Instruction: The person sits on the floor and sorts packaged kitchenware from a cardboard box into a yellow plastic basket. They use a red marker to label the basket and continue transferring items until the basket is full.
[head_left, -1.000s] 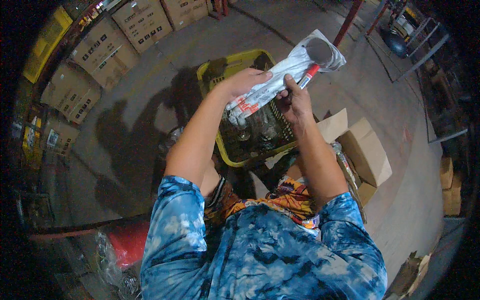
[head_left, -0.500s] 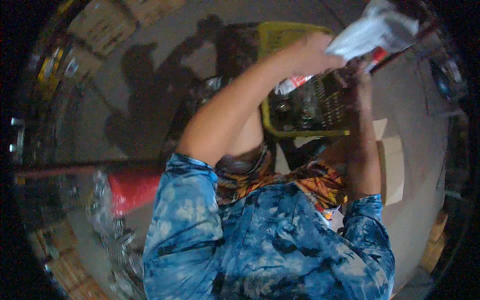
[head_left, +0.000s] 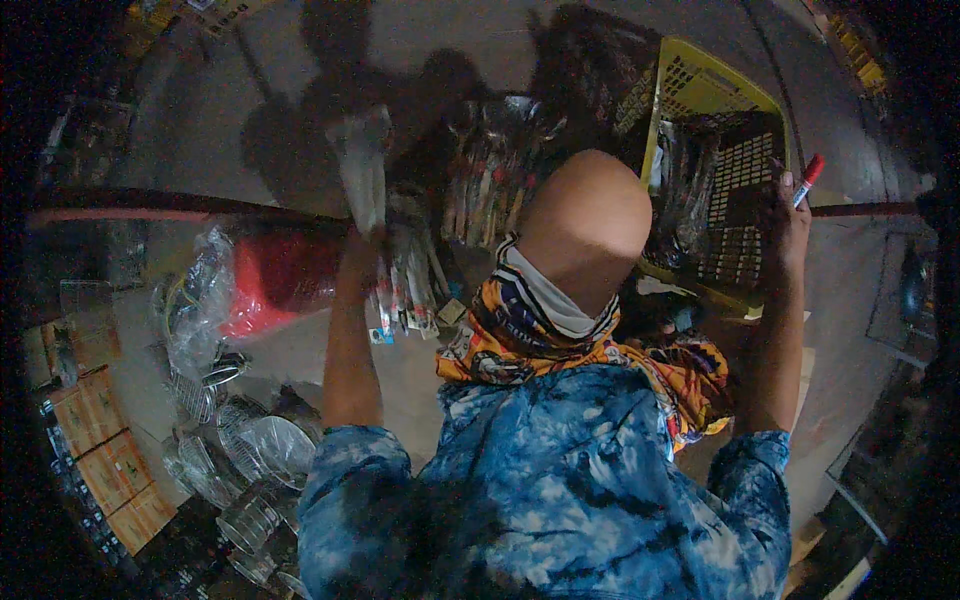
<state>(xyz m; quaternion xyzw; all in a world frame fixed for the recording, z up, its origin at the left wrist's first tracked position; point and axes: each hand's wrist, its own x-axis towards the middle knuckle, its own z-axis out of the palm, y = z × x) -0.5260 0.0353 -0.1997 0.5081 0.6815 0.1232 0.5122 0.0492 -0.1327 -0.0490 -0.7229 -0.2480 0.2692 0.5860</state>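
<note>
At the right edge of the yellow basket (head_left: pixel 700 85), we hold a red-capped marker (head_left: pixel 808 182) in our right hand (head_left: pixel 789 222), its fingers closed narrowly around it, while well to the basket's left our left hand (head_left: pixel 364 242) grips the lower end of a pale plastic packet (head_left: pixel 364 165), which sticks up above it. We see wrapped packets (head_left: pixel 495 185) just left of the basket, a red bundle (head_left: pixel 285 285) farther left, and brown cartons (head_left: pixel 110 455) at its far left.

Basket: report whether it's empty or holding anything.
Not empty: shiny items lie inside the yellow basket, along its left side. How full, I cannot tell.
</note>
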